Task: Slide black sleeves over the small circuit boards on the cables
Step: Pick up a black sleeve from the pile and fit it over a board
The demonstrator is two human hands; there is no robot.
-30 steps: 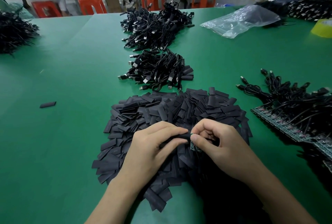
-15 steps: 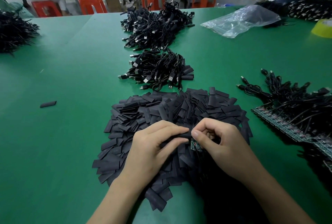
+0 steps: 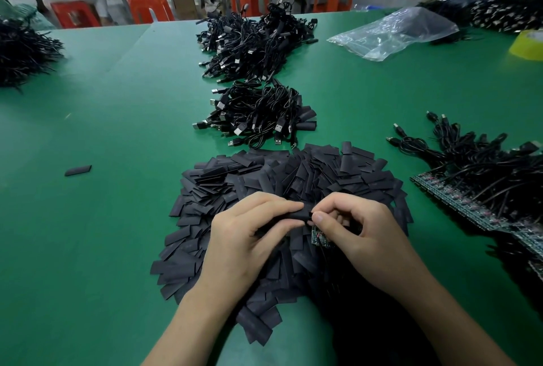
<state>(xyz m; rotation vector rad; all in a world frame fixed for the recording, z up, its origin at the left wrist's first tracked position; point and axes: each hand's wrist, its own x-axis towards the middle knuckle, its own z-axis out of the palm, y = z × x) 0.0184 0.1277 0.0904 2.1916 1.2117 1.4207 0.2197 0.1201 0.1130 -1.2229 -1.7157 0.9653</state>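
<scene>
Sleeve (image 3: pixel 293 216) pinched in left hand (image 3: pixel 249 236), circuit board (image 3: pixel 319 238) in right hand (image 3: pixel 364 230)

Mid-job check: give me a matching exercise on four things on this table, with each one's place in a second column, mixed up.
1. held sleeve
2. stray sleeve
3. plastic bag
4. row of boards

A. far right part of the table
B. right of the sleeve pile, cables attached
C. pinched by the left hand, next to the circuit board that the right hand holds
D. alone, left of the sleeve pile

Pairs: 1-C, 2-D, 3-A, 4-B.
</scene>
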